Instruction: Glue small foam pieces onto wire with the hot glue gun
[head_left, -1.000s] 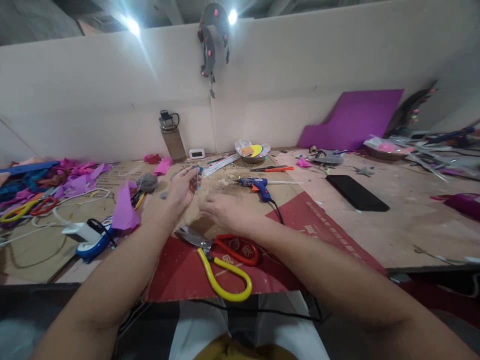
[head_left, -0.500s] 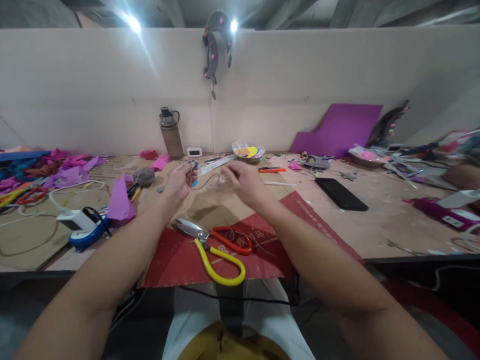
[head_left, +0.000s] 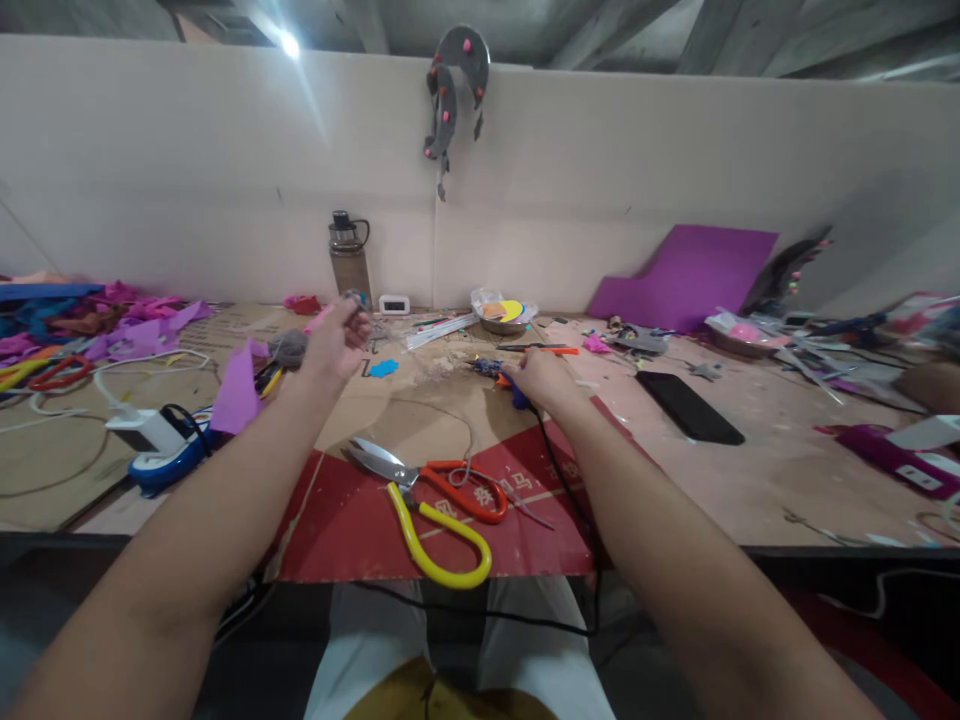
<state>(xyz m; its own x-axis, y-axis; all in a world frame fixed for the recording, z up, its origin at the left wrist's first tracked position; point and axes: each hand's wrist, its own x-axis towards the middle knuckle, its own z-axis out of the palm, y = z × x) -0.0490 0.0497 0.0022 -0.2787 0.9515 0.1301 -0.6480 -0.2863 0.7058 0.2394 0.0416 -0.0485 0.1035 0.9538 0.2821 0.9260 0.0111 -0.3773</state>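
My left hand (head_left: 341,335) is raised above the back left of the work area, its fingers closed on a small grey piece (head_left: 354,298). A thin grey cord (head_left: 450,412) curves over the cardboard down to the scissors. My right hand (head_left: 536,380) is wrapped round a dark blue tool (head_left: 517,392) with a black cable (head_left: 559,455) trailing from it. Near that hand's fingertips lies a small dark blue bundle (head_left: 487,367). Large scissors (head_left: 409,478) with one red and one yellow handle rest on the red cardboard (head_left: 337,535). A blue cutout (head_left: 383,369) lies between my hands.
A bottle (head_left: 349,262) and small clock (head_left: 394,305) stand by the wall. On the right are a black phone (head_left: 690,407) and a magenta power strip (head_left: 892,455). Felt scraps (head_left: 142,325), a grey yarn ball (head_left: 289,348) and a blue power strip (head_left: 171,468) lie left.
My right hand has moved right and taken hold of the dark blue tool. My left hand has moved slightly up and left. The black cable now runs up to the right hand.
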